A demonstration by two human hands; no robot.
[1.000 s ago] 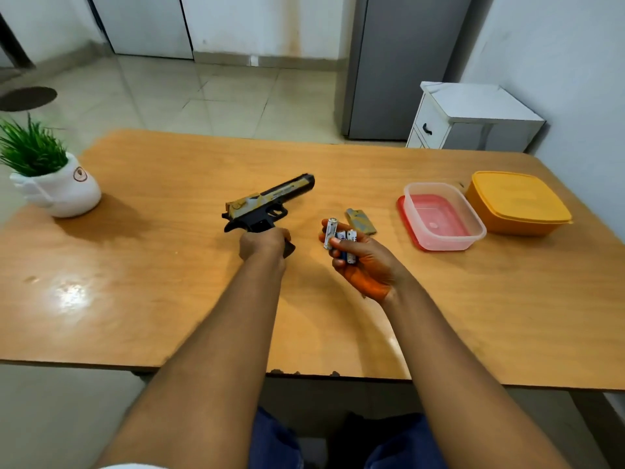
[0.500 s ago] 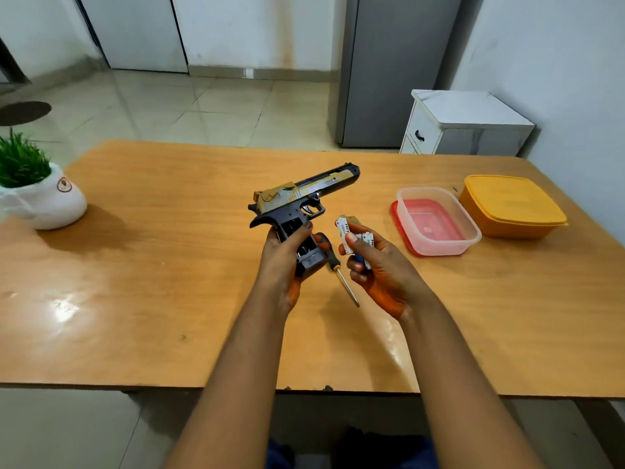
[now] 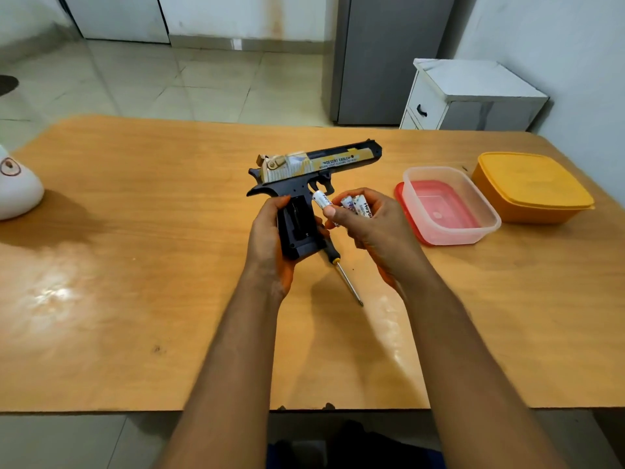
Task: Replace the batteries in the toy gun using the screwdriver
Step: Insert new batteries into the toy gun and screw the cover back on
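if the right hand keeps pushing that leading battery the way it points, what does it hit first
Most likely the toy gun. The right hand pinches a battery whose tip aims up-left at the frame just below the trigger guard, above the open grip cavity. They look nearly touching, though depth from this one view is uncertain.

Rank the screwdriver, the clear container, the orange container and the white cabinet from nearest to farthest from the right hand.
From the right hand:
1. screwdriver, just below it on the table
2. clear container, to its right
3. orange container, farther right
4. white cabinet, beyond the table
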